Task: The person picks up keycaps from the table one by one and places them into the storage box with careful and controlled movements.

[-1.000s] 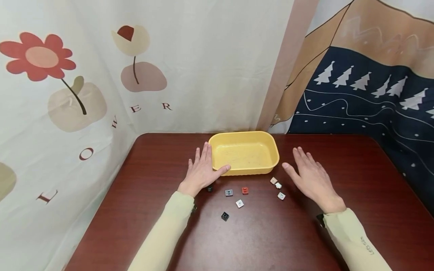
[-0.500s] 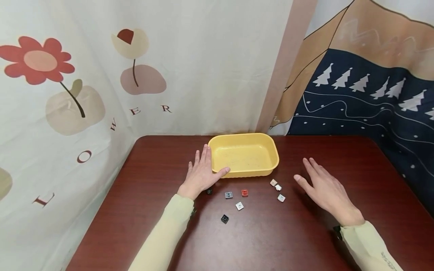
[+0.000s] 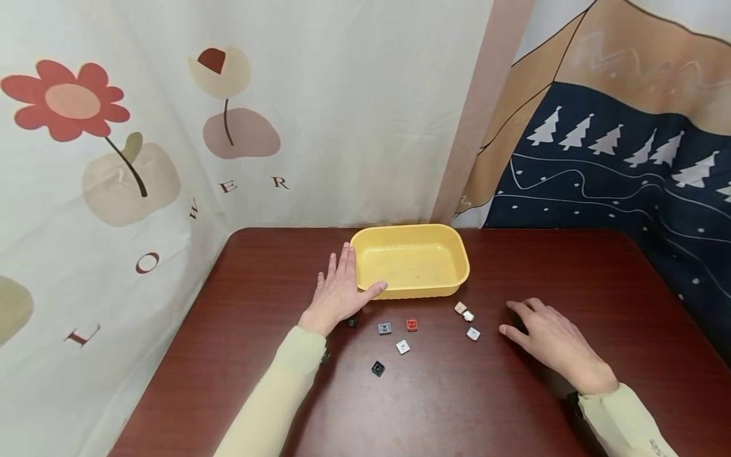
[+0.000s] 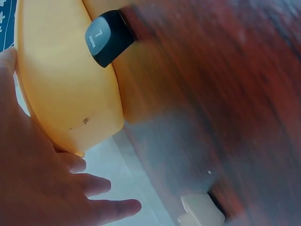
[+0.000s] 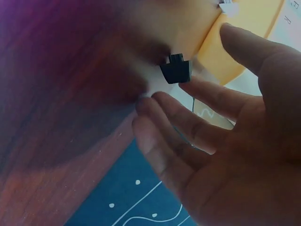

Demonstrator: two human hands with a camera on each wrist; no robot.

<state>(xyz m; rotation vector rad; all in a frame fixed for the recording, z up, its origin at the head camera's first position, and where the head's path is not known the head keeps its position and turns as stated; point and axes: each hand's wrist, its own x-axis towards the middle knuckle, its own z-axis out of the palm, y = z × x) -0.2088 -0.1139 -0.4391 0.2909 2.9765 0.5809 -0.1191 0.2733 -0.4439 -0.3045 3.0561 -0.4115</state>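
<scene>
Keycaps (image 3: 412, 325) on the dark red table (image 3: 445, 406), mostly strewn just before the yellow tray (image 3: 411, 292), within easy reach. Looks like the start of a pickup, judging from the hands. Rests the left hand (image 3: 337, 295) against the tray's left end, fingers straight, thumb spread wide along the near rim, gripping nothing. Holds the right hand (image 3: 562, 346) low over the table, right of the pale keycaps and apart from them, fingers loosely bent, thumb well away from the fingertips, nothing pinched. In the right wrist view, a black keycap (image 5: 176, 70) just by the index fingertip; cannot tell if touched. Probably calls next for bringing thumb and fingertips together on that black keycap. Compared with half a second ago, right fingers bent instead of straight, tips drawn back toward the person; left hand, tray and strewn keycaps all as before.
</scene>
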